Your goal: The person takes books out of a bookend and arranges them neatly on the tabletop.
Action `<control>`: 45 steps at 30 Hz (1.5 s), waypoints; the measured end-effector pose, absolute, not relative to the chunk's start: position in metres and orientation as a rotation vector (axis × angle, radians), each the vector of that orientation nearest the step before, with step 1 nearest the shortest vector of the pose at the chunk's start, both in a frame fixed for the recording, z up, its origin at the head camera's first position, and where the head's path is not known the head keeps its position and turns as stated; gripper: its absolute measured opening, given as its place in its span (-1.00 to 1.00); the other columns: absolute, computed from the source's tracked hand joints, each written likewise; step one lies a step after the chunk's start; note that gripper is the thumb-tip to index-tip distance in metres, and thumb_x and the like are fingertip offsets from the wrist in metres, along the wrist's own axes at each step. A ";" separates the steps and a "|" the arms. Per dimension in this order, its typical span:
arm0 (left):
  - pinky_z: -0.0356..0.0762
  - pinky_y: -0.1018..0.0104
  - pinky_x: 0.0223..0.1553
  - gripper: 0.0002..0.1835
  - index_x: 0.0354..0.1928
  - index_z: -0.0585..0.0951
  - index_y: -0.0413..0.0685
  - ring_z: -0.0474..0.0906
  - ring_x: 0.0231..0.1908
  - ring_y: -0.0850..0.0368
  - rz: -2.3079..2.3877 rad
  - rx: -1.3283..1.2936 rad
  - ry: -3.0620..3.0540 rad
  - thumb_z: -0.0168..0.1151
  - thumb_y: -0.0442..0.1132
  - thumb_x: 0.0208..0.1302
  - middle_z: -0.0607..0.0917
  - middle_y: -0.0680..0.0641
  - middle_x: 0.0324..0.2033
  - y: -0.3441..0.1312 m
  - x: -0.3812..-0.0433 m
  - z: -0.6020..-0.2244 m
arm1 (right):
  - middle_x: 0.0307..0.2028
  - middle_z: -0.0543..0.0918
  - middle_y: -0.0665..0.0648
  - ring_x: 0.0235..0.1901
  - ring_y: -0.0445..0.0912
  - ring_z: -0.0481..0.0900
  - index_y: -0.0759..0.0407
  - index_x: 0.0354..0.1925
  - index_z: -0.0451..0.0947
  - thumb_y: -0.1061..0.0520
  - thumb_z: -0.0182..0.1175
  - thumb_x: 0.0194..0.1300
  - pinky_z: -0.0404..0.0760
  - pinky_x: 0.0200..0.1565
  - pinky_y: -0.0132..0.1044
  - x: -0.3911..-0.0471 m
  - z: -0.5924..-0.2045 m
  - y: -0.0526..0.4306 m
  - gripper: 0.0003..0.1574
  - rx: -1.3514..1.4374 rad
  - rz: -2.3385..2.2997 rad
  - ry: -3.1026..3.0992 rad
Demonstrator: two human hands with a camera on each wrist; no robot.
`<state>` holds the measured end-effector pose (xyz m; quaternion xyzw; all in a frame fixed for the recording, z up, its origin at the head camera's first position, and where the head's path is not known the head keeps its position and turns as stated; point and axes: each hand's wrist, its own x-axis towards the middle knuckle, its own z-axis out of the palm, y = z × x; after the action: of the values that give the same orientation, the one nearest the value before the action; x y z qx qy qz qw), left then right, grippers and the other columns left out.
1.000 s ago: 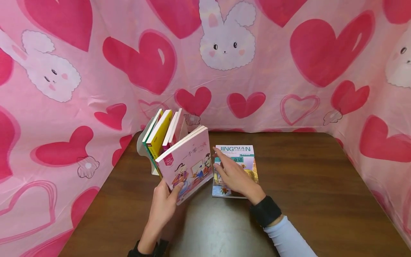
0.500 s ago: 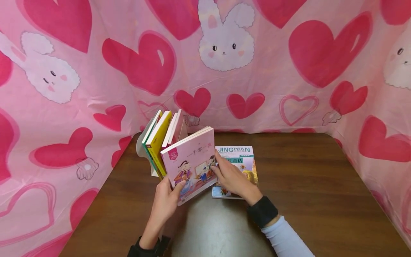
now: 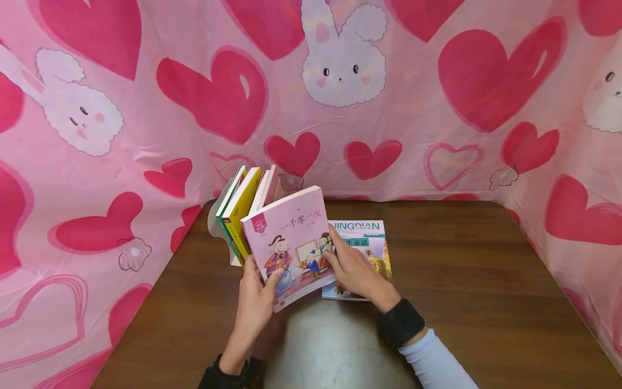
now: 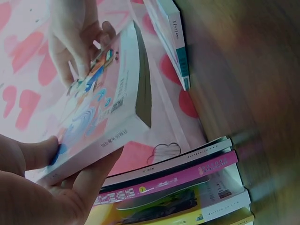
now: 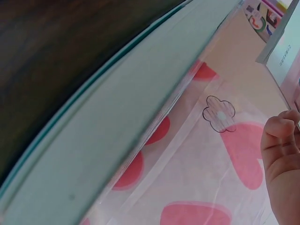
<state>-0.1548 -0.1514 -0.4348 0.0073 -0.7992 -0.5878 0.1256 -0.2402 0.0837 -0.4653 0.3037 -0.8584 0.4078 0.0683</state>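
Observation:
A pink picture book (image 3: 297, 232) is held tilted above the table between both hands, its illustrated cover facing me. The left hand (image 3: 257, 297) grips its lower left edge, thumb on the cover and fingers underneath, as the left wrist view shows on the book (image 4: 126, 79). At the right edge the right hand (image 3: 359, 273) pinches it, thumb on the front. Just behind, several upright books, including a yellow book (image 3: 241, 200), lean in a pale bookend (image 3: 214, 222). Partly covered by the right hand, a children's book (image 3: 366, 228) with a blue-green title lies flat.
The brown wooden table (image 3: 461, 281) extends to both sides and the front. A pink cloth (image 3: 413, 102) with hearts and rabbits encloses the back and sides. In the right wrist view, a thick book's pale page edge (image 5: 117, 112) fills much of the frame.
The right hand has moved from beside the pink book onto its right edge and now pinches it. The book has shifted slightly right, its cover turning more toward me.

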 end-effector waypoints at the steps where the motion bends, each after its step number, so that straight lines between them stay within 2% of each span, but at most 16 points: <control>1: 0.67 -0.19 0.00 -0.44 0.39 0.29 -0.12 0.71 0.09 -0.24 -1.714 0.017 -2.322 0.32 -0.34 0.48 0.65 -0.22 0.24 -0.151 -0.155 -0.435 | 0.33 0.50 0.17 -0.16 -0.08 0.56 0.01 0.72 -0.19 0.03 0.05 0.68 0.56 -0.09 -0.13 -0.240 -0.466 0.084 -0.09 0.911 1.223 -2.578; 3: 0.68 -0.17 -0.01 -0.44 0.38 0.30 -0.11 0.71 0.09 -0.23 -1.711 0.014 -2.312 0.32 -0.34 0.48 0.65 -0.20 0.24 -0.150 -0.156 -0.436 | 0.31 0.52 0.19 -0.18 -0.09 0.56 0.03 0.72 -0.18 0.06 0.05 0.67 0.56 -0.11 -0.12 -0.240 -0.466 0.085 -0.09 0.914 1.223 -2.557; 12: 0.70 -0.12 -0.02 -0.52 0.31 0.40 -0.13 0.73 0.06 -0.21 -1.690 0.013 -2.262 0.35 -0.29 0.47 0.69 -0.18 0.20 -0.147 -0.159 -0.434 | 0.51 0.34 0.30 -0.05 -0.01 0.57 0.21 0.69 -0.12 0.10 0.05 0.67 0.60 0.04 0.00 -0.238 -0.467 0.088 -0.13 0.946 1.232 -2.488; 17: 0.71 -0.10 -0.04 -0.53 0.29 0.42 -0.14 0.74 0.04 -0.19 -1.670 0.001 -2.266 0.37 -0.29 0.45 0.71 -0.18 0.17 -0.145 -0.162 -0.435 | 0.57 0.25 0.31 0.11 0.04 0.56 0.24 0.68 -0.12 0.11 0.04 0.67 0.57 0.19 0.10 -0.237 -0.469 0.090 -0.14 0.934 1.207 -2.489; 27: 0.70 -0.15 -0.01 -0.41 0.40 0.32 -0.09 0.73 0.06 -0.18 -1.431 -0.118 -2.432 0.36 -0.22 0.47 0.67 -0.17 0.18 -0.143 -0.169 -0.431 | 0.57 0.23 0.30 0.22 0.08 0.51 0.26 0.68 -0.13 0.09 0.07 0.66 0.44 0.35 0.16 -0.236 -0.465 0.095 -0.11 0.858 1.232 -2.546; 33: 0.65 -0.17 0.10 -0.32 0.50 0.26 0.01 0.64 0.17 -0.12 -1.168 -0.161 -2.581 0.33 -0.05 0.50 0.58 -0.13 0.25 -0.147 -0.169 -0.429 | 0.54 0.29 0.29 0.18 0.07 0.50 0.22 0.69 -0.16 0.11 0.08 0.65 0.46 0.33 0.16 -0.235 -0.467 0.099 -0.09 0.825 1.235 -2.572; 37: 0.59 -0.19 0.17 -0.32 0.54 0.24 -0.02 0.57 0.21 -0.11 -1.065 -0.192 -2.640 0.25 -0.05 0.53 0.53 -0.14 0.31 -0.150 -0.169 -0.428 | 0.50 0.34 0.30 0.16 0.08 0.52 0.24 0.68 -0.13 0.07 0.08 0.64 0.48 0.30 0.17 -0.234 -0.468 0.102 -0.09 0.808 1.218 -2.567; 41: 0.61 -0.17 0.15 -0.35 0.54 0.23 -0.06 0.57 0.18 -0.11 -1.023 -0.233 -2.670 0.20 -0.10 0.53 0.52 -0.16 0.29 -0.149 -0.171 -0.425 | 0.38 0.46 0.28 0.03 0.05 0.55 0.22 0.68 -0.12 0.03 0.17 0.58 0.60 0.09 0.07 -0.233 -0.468 0.104 -0.01 0.792 1.210 -2.556; 44: 0.63 -0.13 0.13 -0.36 0.54 0.22 -0.04 0.60 0.16 -0.08 -1.045 -0.249 -2.678 0.17 -0.12 0.55 0.51 -0.13 0.27 -0.147 -0.173 -0.423 | 0.24 0.54 0.23 -0.14 0.00 0.53 0.15 0.69 -0.13 0.03 0.23 0.53 0.58 -0.13 -0.04 -0.233 -0.469 0.106 0.05 0.784 1.234 -2.546; 45: 0.63 -0.12 0.13 -0.36 0.54 0.21 -0.03 0.60 0.15 -0.08 -1.056 -0.251 -2.682 0.17 -0.12 0.55 0.51 -0.13 0.26 -0.147 -0.173 -0.423 | 0.25 0.54 0.22 -0.13 -0.01 0.53 0.13 0.69 -0.14 0.03 0.24 0.53 0.58 -0.10 -0.06 -0.233 -0.469 0.107 0.06 0.779 1.237 -2.549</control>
<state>-0.1734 -0.1469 -0.4230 -0.0862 -0.9199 -0.3620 0.1237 -0.2333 0.1065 -0.4693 0.2637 -0.8629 0.4189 0.1016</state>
